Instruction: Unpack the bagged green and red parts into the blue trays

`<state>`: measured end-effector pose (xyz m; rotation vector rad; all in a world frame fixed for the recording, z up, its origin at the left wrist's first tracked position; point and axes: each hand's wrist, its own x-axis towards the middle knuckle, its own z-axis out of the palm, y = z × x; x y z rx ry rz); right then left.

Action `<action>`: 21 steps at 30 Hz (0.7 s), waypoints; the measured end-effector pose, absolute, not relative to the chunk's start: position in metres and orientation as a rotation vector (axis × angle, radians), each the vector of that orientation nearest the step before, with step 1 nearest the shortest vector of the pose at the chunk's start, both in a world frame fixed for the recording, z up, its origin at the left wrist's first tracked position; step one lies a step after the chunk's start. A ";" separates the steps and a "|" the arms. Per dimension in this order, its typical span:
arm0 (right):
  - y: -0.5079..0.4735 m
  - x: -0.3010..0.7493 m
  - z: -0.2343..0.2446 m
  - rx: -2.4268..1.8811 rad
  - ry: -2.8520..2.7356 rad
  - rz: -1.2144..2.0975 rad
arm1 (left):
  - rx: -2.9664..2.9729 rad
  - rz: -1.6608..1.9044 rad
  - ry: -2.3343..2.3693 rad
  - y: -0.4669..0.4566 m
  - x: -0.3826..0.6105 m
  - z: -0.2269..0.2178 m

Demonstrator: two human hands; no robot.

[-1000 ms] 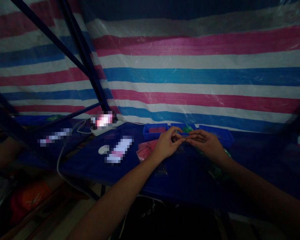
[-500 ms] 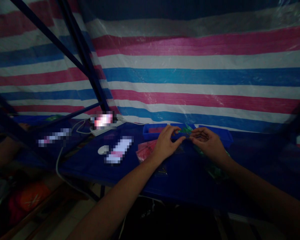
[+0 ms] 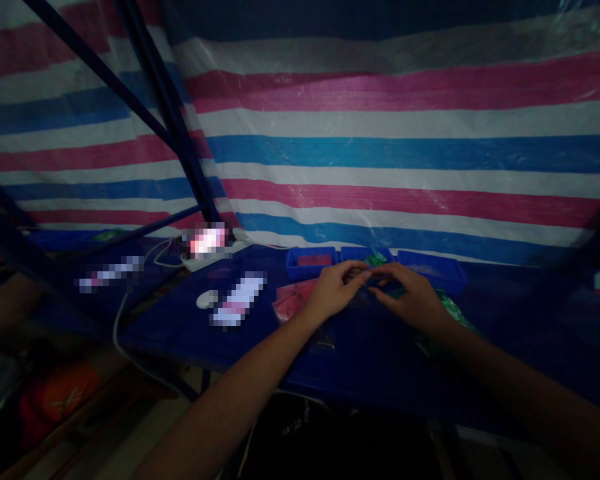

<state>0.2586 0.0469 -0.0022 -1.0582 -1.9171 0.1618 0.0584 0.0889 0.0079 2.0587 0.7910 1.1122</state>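
Note:
Over the middle of the blue table, my left hand [image 3: 336, 288] and my right hand [image 3: 407, 293] meet at the fingertips. The left thumb and fingers are pressed together, while those of my right hand are bent towards them. Anything between them is too small and dark to make out. Just behind the fingertips, crinkled green packaging [image 3: 376, 259] shows in the middle blue tray [image 3: 353, 254]. Pink plastic packets [image 3: 291, 301] lie beside my left wrist. More shiny green packaging [image 3: 454, 311] sits by my right forearm.
A blue tray [image 3: 300, 272] with pink packets stands at back left, another blue tray [image 3: 453, 277] with clear packaging at back right. A small clear bag [image 3: 324, 343] lies in front. Further left are a phone [image 3: 239, 300], a white round object [image 3: 207, 299], and a white power strip [image 3: 217, 257].
My hands have come closer together and the fingertips now meet. The right hand has shifted slightly left and down, uncovering more of the right tray and the green packaging by its forearm.

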 end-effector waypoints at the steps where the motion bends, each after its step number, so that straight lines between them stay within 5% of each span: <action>1: 0.047 0.259 -0.002 -1.061 -1.891 0.195 | 2.048 1.120 0.793 0.090 0.058 0.008; 21: 0.052 0.263 -0.007 -1.041 -1.675 0.563 | 2.098 1.049 0.700 0.091 0.060 0.001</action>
